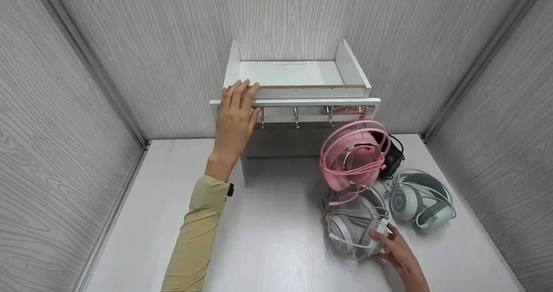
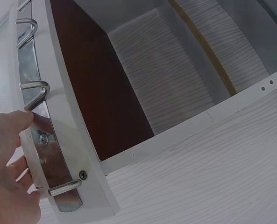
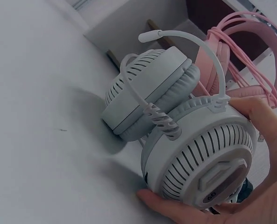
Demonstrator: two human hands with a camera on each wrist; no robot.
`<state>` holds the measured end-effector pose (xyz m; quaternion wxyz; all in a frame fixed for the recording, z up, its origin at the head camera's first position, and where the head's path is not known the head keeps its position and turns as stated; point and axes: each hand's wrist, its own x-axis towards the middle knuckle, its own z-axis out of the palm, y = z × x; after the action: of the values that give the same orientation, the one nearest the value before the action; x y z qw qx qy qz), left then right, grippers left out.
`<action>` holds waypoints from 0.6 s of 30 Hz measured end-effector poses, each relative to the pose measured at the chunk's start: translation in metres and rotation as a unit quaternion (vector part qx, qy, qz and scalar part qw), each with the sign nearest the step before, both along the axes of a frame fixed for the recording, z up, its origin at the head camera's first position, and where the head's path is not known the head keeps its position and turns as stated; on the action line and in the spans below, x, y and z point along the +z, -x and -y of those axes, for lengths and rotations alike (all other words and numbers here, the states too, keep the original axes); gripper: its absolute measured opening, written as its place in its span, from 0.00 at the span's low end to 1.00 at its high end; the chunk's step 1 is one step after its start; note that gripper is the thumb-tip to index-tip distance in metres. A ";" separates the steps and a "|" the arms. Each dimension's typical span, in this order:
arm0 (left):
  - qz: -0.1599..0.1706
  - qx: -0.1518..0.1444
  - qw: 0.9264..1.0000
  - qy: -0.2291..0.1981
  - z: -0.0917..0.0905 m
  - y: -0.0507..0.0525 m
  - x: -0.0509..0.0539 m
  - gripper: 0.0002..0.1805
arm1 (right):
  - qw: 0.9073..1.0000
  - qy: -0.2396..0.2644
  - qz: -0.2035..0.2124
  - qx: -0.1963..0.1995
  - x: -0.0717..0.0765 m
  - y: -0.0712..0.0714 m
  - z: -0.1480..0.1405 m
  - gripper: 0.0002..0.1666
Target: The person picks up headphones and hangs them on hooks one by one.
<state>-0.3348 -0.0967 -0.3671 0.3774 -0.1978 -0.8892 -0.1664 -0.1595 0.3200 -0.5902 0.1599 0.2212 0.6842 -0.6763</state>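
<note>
A white headset [image 1: 354, 231] with a mic arm is low at the right in the head view. My right hand [image 1: 399, 251] grips it by one ear cup [image 3: 208, 163], thumb and fingers on opposite sides. Whether it touches the table is unclear. My left hand [image 1: 235, 121] holds the left end of a white rack [image 1: 311, 94], fingers over the top edge and thumb on the hook strip [image 2: 47, 149]. A pink headset [image 1: 354, 156] is at the rack's right end, below the hooks, cable wound around it. A black headset [image 1: 392, 160] shows partly behind it.
A green headset [image 1: 421, 201] lies on the white table [image 1: 276, 240] at the right. Several metal hooks [image 1: 297, 117] line the rack's front. Grey wood-patterned panels [image 1: 173, 58] enclose the table at the back and sides.
</note>
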 end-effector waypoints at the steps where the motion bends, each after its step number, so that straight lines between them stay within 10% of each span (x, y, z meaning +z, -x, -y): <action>1: 0.001 0.001 1.000 0.001 0.000 0.000 0.000 0.29 | 1.000 0.000 0.003 0.000 0.000 -0.001 0.001 0.67; 18: 0.001 0.005 1.000 0.005 -0.001 0.000 0.000 0.28 | 0.986 -0.153 0.016 0.065 0.003 0.006 -0.001 0.61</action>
<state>-0.3348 -0.0962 -0.3667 0.3767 -0.1953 -0.8912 -0.1604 -0.1654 0.3209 -0.5877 0.1788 0.2089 0.7898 -0.5483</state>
